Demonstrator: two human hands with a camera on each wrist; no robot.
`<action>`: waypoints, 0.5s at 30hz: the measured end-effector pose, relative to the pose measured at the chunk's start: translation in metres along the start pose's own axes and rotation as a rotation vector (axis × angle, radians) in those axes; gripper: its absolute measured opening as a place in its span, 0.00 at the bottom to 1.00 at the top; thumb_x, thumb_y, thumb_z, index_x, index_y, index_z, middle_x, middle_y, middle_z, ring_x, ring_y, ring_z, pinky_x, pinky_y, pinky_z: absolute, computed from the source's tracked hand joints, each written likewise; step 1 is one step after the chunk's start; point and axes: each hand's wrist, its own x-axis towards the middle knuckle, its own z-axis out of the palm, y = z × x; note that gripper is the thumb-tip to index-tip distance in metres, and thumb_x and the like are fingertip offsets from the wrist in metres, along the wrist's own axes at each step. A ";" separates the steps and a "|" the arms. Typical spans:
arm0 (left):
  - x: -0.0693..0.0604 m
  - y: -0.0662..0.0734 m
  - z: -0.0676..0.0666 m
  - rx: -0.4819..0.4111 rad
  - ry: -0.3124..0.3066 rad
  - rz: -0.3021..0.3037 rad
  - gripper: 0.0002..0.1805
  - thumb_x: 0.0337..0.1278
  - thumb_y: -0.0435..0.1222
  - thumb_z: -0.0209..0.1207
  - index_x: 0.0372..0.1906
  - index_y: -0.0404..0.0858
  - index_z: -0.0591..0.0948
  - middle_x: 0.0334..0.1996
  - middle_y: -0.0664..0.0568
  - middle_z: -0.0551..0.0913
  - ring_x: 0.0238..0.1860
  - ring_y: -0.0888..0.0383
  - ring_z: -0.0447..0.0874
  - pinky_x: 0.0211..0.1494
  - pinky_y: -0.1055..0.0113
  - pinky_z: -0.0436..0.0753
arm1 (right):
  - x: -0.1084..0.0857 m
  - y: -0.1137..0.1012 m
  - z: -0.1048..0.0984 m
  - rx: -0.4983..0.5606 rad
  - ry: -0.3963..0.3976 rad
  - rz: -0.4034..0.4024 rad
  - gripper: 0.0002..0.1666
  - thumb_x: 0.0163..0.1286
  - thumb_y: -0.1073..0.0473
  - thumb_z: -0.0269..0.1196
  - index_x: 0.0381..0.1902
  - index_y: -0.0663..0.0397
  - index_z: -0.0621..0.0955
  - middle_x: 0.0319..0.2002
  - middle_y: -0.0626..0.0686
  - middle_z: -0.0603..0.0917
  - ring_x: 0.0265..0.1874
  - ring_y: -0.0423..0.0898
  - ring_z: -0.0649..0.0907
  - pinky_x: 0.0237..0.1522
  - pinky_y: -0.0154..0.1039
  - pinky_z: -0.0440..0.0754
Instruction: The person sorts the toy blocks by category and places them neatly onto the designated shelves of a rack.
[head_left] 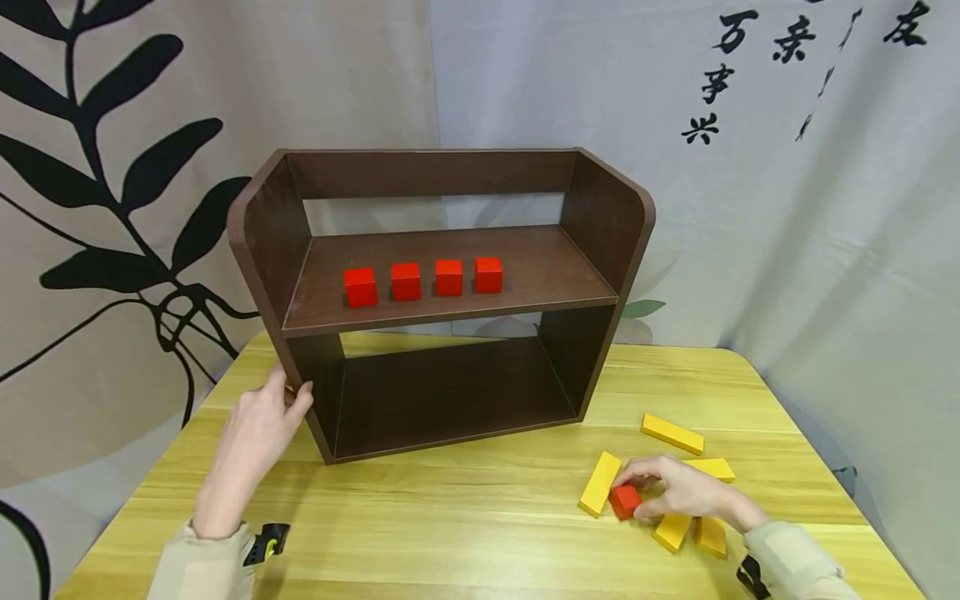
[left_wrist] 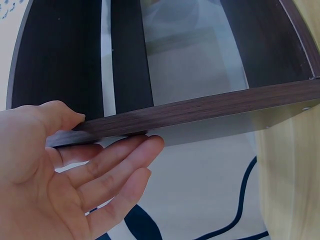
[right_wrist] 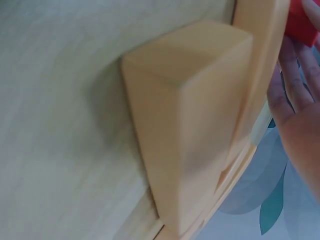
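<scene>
A dark brown two-tier shelf (head_left: 540, 258) stands on the table. My left hand (head_left: 258, 429) grips the front edge of its left side panel; in the left wrist view the thumb lies on the inner face and the fingers on the outer side. On the upper board several red cubes (head_left: 406, 282) sit in a spaced row. At the right of the table, my right hand (head_left: 682, 490) pinches another red cube (head_left: 625, 502) between thumb and fingers. Beside that cube lies a yellow block (head_left: 599, 484). Only part of the cube (right_wrist: 300, 25) shows in the right wrist view.
Several more yellow blocks lie around and beneath my right hand, one (head_left: 672, 433) behind it and another (head_left: 711, 537) near the wrist. The wooden table (head_left: 450, 525) has its right edge beyond them. Printed curtains (head_left: 525, 75) hang behind.
</scene>
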 end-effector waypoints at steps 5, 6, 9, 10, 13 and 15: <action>-0.001 0.000 0.000 -0.003 -0.012 -0.006 0.16 0.70 0.42 0.45 0.47 0.31 0.69 0.30 0.33 0.84 0.14 0.56 0.69 0.16 0.64 0.65 | 0.002 -0.001 0.001 -0.039 0.018 -0.019 0.19 0.61 0.58 0.66 0.51 0.53 0.79 0.46 0.53 0.83 0.43 0.36 0.81 0.46 0.37 0.80; -0.001 0.001 0.000 -0.004 -0.011 -0.005 0.16 0.70 0.42 0.45 0.47 0.31 0.69 0.30 0.33 0.84 0.14 0.56 0.69 0.16 0.64 0.65 | 0.002 -0.001 0.001 -0.049 0.023 -0.022 0.19 0.61 0.58 0.66 0.51 0.53 0.79 0.46 0.53 0.83 0.43 0.35 0.81 0.46 0.37 0.80; -0.001 0.001 0.000 -0.004 -0.004 0.002 0.16 0.70 0.42 0.45 0.48 0.31 0.69 0.29 0.34 0.83 0.13 0.56 0.68 0.15 0.64 0.64 | 0.003 -0.002 0.000 -0.073 0.042 -0.022 0.20 0.61 0.58 0.66 0.51 0.54 0.79 0.47 0.53 0.83 0.43 0.35 0.80 0.46 0.37 0.80; -0.001 0.001 0.000 -0.002 0.000 0.006 0.16 0.70 0.42 0.45 0.48 0.31 0.69 0.29 0.34 0.83 0.13 0.56 0.68 0.15 0.64 0.64 | 0.003 -0.002 -0.001 -0.080 0.049 -0.022 0.20 0.62 0.58 0.66 0.51 0.55 0.79 0.47 0.54 0.83 0.43 0.34 0.80 0.46 0.37 0.80; -0.001 0.001 0.000 -0.002 0.004 0.008 0.16 0.70 0.41 0.45 0.47 0.30 0.69 0.28 0.34 0.83 0.13 0.57 0.68 0.15 0.64 0.64 | 0.005 -0.004 -0.002 -0.096 0.067 -0.032 0.20 0.61 0.58 0.66 0.51 0.55 0.79 0.47 0.54 0.83 0.42 0.34 0.80 0.44 0.37 0.81; -0.001 0.000 0.000 -0.003 0.005 0.008 0.16 0.70 0.41 0.45 0.48 0.30 0.69 0.28 0.34 0.83 0.13 0.57 0.68 0.15 0.64 0.64 | 0.006 -0.005 -0.003 -0.104 0.074 -0.041 0.20 0.62 0.58 0.66 0.51 0.55 0.79 0.46 0.53 0.83 0.43 0.33 0.79 0.44 0.37 0.81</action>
